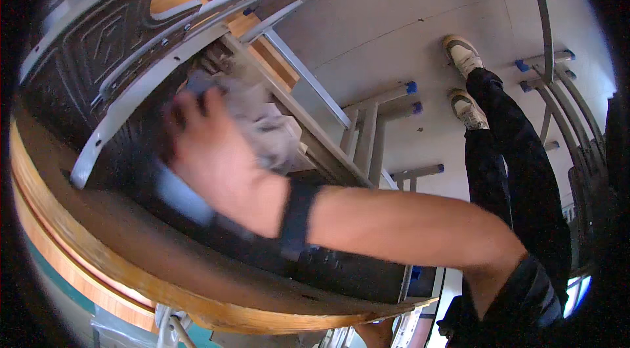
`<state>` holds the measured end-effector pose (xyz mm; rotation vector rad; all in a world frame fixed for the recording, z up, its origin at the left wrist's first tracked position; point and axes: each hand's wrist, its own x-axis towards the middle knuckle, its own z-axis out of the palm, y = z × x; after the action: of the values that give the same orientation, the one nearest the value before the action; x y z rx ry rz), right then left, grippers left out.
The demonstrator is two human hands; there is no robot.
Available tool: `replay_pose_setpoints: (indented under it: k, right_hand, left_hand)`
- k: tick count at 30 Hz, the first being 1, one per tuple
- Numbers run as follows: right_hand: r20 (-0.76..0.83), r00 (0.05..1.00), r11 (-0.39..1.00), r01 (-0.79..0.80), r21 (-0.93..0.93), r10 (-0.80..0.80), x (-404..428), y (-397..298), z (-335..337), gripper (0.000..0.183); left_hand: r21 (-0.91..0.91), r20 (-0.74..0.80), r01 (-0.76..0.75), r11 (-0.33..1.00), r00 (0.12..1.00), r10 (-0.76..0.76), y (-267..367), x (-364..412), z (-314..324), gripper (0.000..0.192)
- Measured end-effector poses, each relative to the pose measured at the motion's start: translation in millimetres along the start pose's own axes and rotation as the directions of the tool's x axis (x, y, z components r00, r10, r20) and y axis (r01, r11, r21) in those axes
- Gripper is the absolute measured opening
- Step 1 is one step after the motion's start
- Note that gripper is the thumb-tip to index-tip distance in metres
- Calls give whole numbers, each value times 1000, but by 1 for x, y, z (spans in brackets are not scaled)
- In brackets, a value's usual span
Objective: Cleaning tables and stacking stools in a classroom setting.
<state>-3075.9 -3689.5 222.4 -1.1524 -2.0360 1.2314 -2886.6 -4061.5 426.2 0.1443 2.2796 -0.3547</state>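
My right hand [211,151], with a black band [298,215] at its wrist, reaches into the dark storage compartment under a desk. Motion blurs its fingers, so what they hold is unclear. Crumpled grey and white papers [280,134] lie right beside the fingers. Below the palm shows a smooth light-blue thing [182,195], too blurred to name. The compartment has a grey metal side rail [315,136]. Along the bottom runs the desktop's wooden edge [236,311]. Past this edge a bit of skin [376,334], seemingly my left hand, is mostly hidden.
A dark, patterned metal panel [93,47] with a pale curved bracket [138,92] stands at the left. Grey desk legs with blue end caps [411,87] stand on the pale floor [384,18]. My shoes [465,57] and more grey metal legs [561,97] are at the right.
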Motion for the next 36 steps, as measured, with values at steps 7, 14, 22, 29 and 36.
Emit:
replay_pose_setpoints:
  k: [7, 14, 22, 29, 36]
  right_hand:
    - [348, 936, 993, 89, -82, -55, -87, -49, 89, 38]
    - [109, 986, 992, 122, 45, -126, -48, -27, 37, 20]
    - [555, 776, 891, 435, -128, -299, -27, -70, 81, 29]
    - [492, 807, 942, 240, 232, -327, -117, -28, -1, 12]
    - [688, 669, 930, 367, 25, -282, -137, 48, -90, 18]
  left_hand:
    - [-59, 3, 36, 998, 999, -36, 0, -5, -7, 108]
    - [-96, -74, 79, 992, 994, -87, 2, -4, -4, 109]
    - [-204, -160, 111, 973, 977, -145, -3, -8, 1, 110]
    - [-219, -170, 51, 974, 981, -89, 76, 12, -22, 97]
    - [-619, 93, 180, 765, 983, -156, 100, 6, -33, 101]
